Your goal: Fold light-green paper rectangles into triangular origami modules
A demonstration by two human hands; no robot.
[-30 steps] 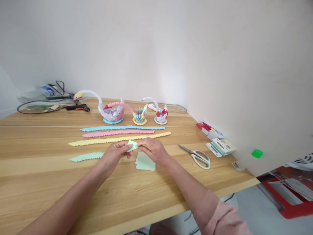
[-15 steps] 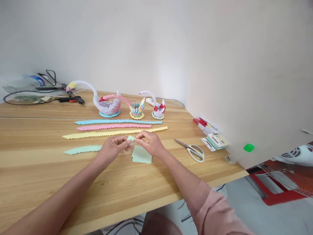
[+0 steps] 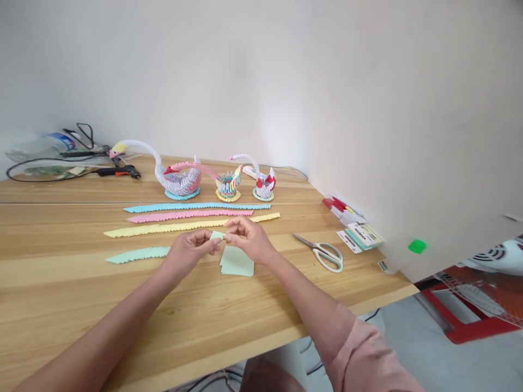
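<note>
Between my two hands is a small folded piece of pale green paper [image 3: 217, 235]. My left hand [image 3: 192, 251] pinches its left side, and the fingers of my right hand [image 3: 248, 238] grip its right edge. Below them on the table lies a stack of pale green paper sheets [image 3: 237, 262]. A pale green folded-paper strip [image 3: 137, 254] runs under my left hand, its right end hidden. Behind my hands lie a yellow strip [image 3: 163, 228], a pink strip [image 3: 183, 215] and a blue strip [image 3: 196, 206], all toothed along one edge.
Scissors [image 3: 324, 253] lie right of my hands. Three folded-paper swans stand at the back, among them a large white swan [image 3: 182, 179]. A hot glue gun [image 3: 118, 171] and cables are at back left. Paper packets [image 3: 363, 235] rest along the right wall.
The green paper in my fingers is tilted flatter and shows less of its face. Both hands stay nearly in place. The whole view has shifted slightly.
</note>
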